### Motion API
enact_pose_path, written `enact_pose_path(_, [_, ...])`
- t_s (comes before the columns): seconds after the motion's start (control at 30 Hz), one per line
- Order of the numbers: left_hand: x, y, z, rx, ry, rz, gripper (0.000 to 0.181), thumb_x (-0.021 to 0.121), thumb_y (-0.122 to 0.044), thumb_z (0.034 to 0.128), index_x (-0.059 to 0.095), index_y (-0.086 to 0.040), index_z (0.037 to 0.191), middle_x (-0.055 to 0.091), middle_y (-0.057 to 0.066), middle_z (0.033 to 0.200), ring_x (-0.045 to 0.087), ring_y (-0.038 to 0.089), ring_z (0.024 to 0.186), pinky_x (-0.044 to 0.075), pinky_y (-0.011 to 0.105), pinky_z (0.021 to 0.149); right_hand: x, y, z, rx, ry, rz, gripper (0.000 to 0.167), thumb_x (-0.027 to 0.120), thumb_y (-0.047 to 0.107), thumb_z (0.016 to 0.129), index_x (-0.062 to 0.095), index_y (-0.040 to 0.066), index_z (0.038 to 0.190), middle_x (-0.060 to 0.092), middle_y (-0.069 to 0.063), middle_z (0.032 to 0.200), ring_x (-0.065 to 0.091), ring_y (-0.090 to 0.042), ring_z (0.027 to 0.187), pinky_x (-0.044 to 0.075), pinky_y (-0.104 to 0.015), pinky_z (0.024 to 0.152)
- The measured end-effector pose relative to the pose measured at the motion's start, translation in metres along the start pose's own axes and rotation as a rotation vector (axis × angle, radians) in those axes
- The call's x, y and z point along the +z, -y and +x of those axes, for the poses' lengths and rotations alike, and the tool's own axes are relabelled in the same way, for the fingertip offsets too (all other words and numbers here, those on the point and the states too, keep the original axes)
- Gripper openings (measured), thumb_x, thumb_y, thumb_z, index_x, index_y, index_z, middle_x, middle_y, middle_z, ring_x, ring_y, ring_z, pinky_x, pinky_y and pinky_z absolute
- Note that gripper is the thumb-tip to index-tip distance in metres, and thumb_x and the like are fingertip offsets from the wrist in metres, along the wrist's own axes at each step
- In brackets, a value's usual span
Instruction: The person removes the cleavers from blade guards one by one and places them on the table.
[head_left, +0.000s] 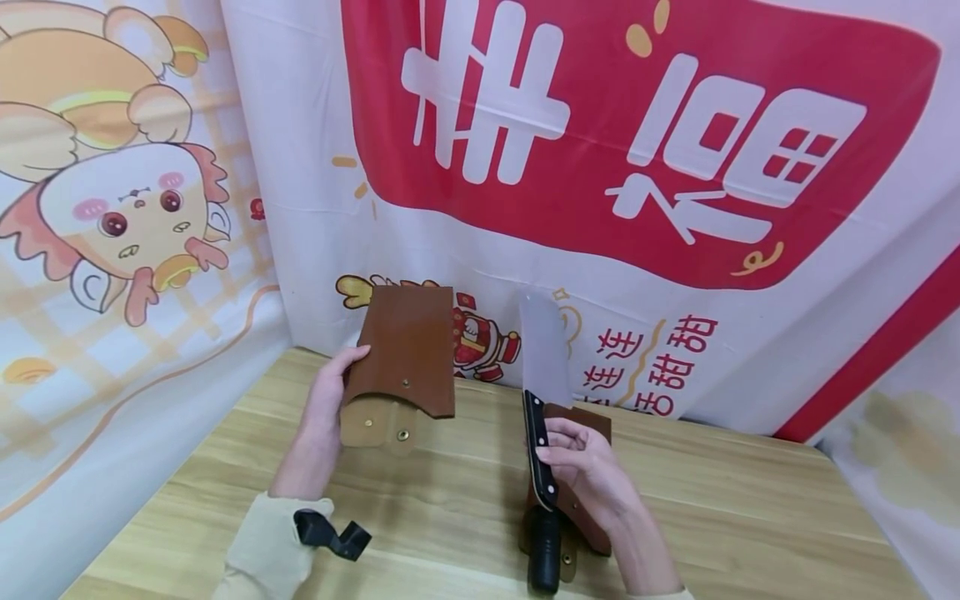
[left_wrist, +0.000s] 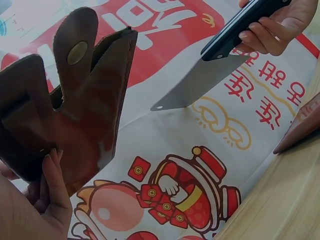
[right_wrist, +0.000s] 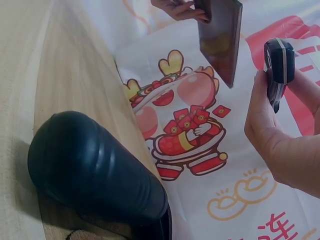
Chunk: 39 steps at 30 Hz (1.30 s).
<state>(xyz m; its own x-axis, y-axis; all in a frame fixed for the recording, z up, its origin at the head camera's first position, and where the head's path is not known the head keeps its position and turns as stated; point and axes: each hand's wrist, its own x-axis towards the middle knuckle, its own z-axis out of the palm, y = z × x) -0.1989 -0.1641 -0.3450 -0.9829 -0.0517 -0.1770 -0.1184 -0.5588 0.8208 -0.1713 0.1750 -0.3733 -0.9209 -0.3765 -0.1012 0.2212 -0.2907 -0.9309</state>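
Note:
My left hand (head_left: 327, 408) holds a brown leather knife sheath (head_left: 412, 342) by its left edge, above the table. The sheath's mouth and snap flaps face toward me, and the left wrist view shows a metal snap on one flap (left_wrist: 75, 30). In my right hand (head_left: 588, 467) is a cleaver (head_left: 546, 350), gripped by its black riveted handle (head_left: 540, 450) with the bare blade pointing away from me. The cleaver and the held sheath are apart. Below the right hand, a second brown sheath (head_left: 594, 533) lies on the table, partly hidden, with a black ribbed handle (head_left: 544, 554) at its near end.
The wood-grain table (head_left: 442, 500) ends against a printed white and red cloth (head_left: 300, 208) at the back. Another printed cloth (head_left: 45, 417) hangs on the left. A black strap mount (head_left: 330, 533) sits on the left wrist.

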Motion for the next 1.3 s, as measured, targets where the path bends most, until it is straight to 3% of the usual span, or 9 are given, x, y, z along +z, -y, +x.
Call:
enact_pose_path(0.27, [0.002, 0.003, 0.002, -0.025, 0.039, 0.003, 0.017, 0.051, -0.025, 0.1072, 0.053, -0.012, 0.117, 0.071, -0.005, 0.09, 0.069, 0.011, 0.079, 0.057, 0.024, 0.079, 0.012, -0.004, -0.001, 0.028, -0.063, -0.075, 0.052, 0.066, -0.009, 0.089, 0.046, -0.013, 0.137, 0.07, -0.005, 0.097, 0.068, -0.012, 0.085, 0.058, -0.026, 0.076])
enact_pose_path(0.43, [0.001, 0.005, 0.005, -0.016, 0.049, 0.057, 0.016, 0.053, -0.023, 0.1059, 0.055, -0.01, 0.116, 0.072, -0.005, 0.089, 0.07, 0.011, 0.079, 0.057, 0.024, 0.077, 0.017, -0.009, 0.003, 0.066, -0.089, -0.113, 0.062, 0.068, -0.009, 0.09, 0.038, -0.015, 0.143, 0.068, -0.007, 0.101, 0.069, -0.014, 0.088, 0.058, -0.026, 0.076])
enact_pose_path(0.57, [-0.001, 0.008, 0.009, -0.004, 0.056, 0.107, 0.012, 0.055, -0.019, 0.105, 0.064, -0.012, 0.102, 0.072, -0.004, 0.085, 0.069, 0.01, 0.073, 0.058, 0.024, 0.072, 0.019, -0.014, 0.005, 0.081, -0.063, -0.135, 0.065, 0.069, -0.008, 0.089, 0.036, -0.014, 0.145, 0.067, -0.008, 0.104, 0.068, -0.014, 0.088, 0.057, -0.026, 0.075])
enact_pose_path(0.73, [-0.004, 0.012, 0.016, 0.042, 0.02, 0.21, 0.027, 0.062, -0.01, 0.1016, 0.07, -0.017, 0.077, 0.067, -0.007, 0.069, 0.061, 0.003, 0.058, 0.05, 0.016, 0.054, 0.022, -0.02, 0.006, 0.092, -0.052, -0.167, 0.068, 0.071, -0.005, 0.088, 0.036, -0.013, 0.145, 0.066, -0.008, 0.104, 0.063, -0.013, 0.084, 0.055, -0.024, 0.071])
enact_pose_path(0.83, [-0.006, 0.012, 0.019, 0.045, 0.007, 0.281, 0.02, 0.065, -0.011, 0.1008, 0.072, -0.018, 0.083, 0.066, -0.009, 0.068, 0.056, 0.001, 0.057, 0.044, 0.014, 0.052, 0.023, -0.021, 0.007, 0.105, -0.079, -0.183, 0.068, 0.072, -0.004, 0.087, 0.037, -0.012, 0.144, 0.063, -0.007, 0.106, 0.061, -0.013, 0.083, 0.053, -0.024, 0.07])
enact_pose_path(0.93, [-0.008, 0.012, 0.022, 0.04, 0.02, 0.318, 0.004, 0.066, -0.013, 0.1014, 0.069, -0.01, 0.103, 0.07, -0.009, 0.077, 0.061, 0.002, 0.067, 0.05, 0.016, 0.06, 0.023, -0.023, 0.008, 0.11, -0.091, -0.181, 0.063, 0.071, -0.003, 0.088, 0.038, -0.012, 0.141, 0.063, -0.007, 0.104, 0.062, -0.012, 0.083, 0.054, -0.025, 0.071])
enact_pose_path(1.07, [-0.012, 0.012, 0.024, 0.047, 0.036, 0.343, 0.02, 0.066, -0.014, 0.1022, 0.063, -0.002, 0.117, 0.072, -0.008, 0.084, 0.067, 0.004, 0.075, 0.055, 0.019, 0.069, 0.021, -0.024, 0.009, 0.096, -0.081, -0.159, 0.059, 0.068, -0.003, 0.09, 0.038, -0.014, 0.139, 0.064, -0.005, 0.097, 0.063, -0.01, 0.079, 0.056, -0.025, 0.072])
enact_pose_path(1.3, [-0.022, 0.01, 0.025, 0.068, 0.04, 0.371, 0.018, 0.059, -0.019, 0.1072, 0.067, -0.008, 0.119, 0.07, -0.012, 0.085, 0.064, 0.002, 0.076, 0.052, 0.018, 0.07, 0.02, -0.024, 0.009, 0.096, -0.092, -0.16, 0.066, 0.068, -0.002, 0.091, 0.034, -0.017, 0.145, 0.062, -0.003, 0.095, 0.062, -0.008, 0.078, 0.056, -0.025, 0.073])
